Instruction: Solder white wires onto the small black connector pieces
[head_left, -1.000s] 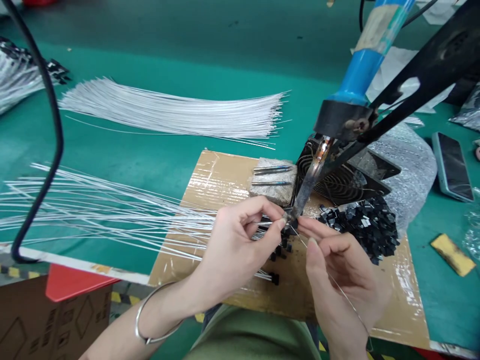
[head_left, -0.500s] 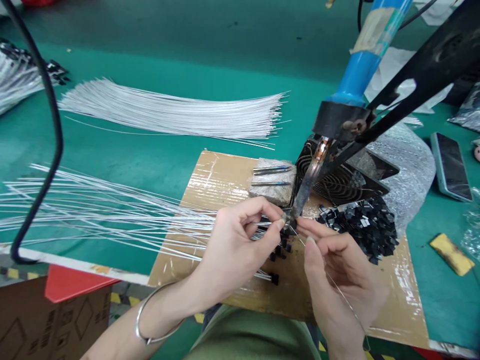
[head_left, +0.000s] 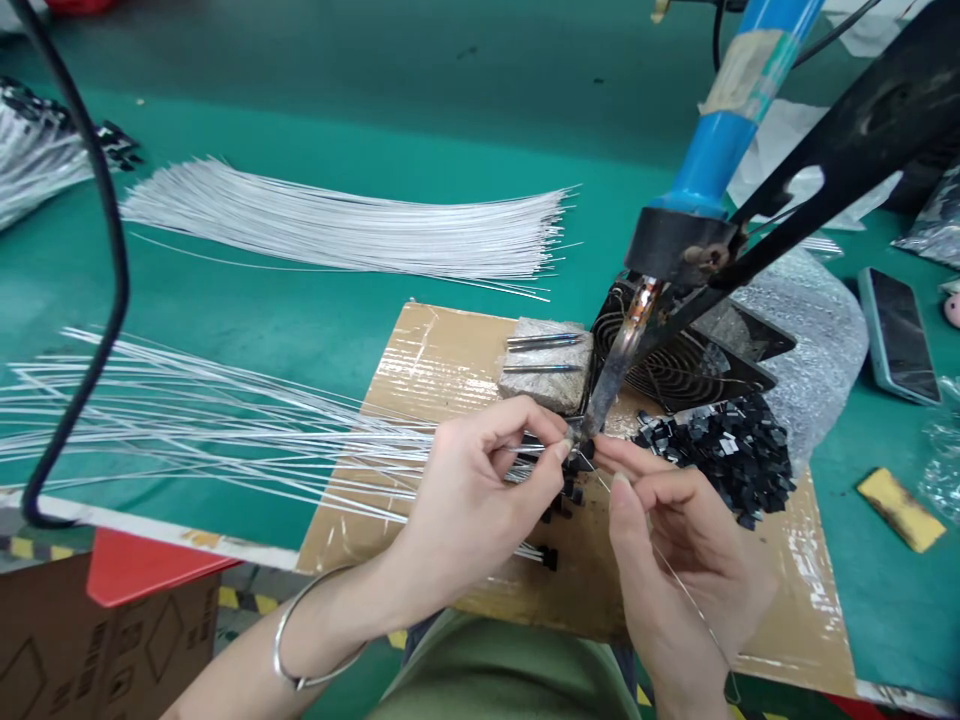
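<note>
My left hand (head_left: 487, 495) pinches the end of a white wire just below the tip of a blue-handled soldering iron (head_left: 611, 375). Thin solder wire (head_left: 686, 590) runs through the fingers of my right hand (head_left: 679, 540), its upper end near the iron's tip. The small part at the tip is mostly hidden by my fingertips. Loose white wires (head_left: 285, 435) stretch left from my left hand; some have black ends lying on the brown cardboard (head_left: 420, 350). Beside my right hand is a heap of small black pieces (head_left: 724, 450).
A bundle of white wires (head_left: 345, 220) lies behind the cardboard. Metal tips rest on a grey block (head_left: 544, 390). A black fan (head_left: 667, 370), a phone (head_left: 900, 335) and a yellow sponge (head_left: 900, 508) are at the right. A black cable (head_left: 112, 240) hangs at the left.
</note>
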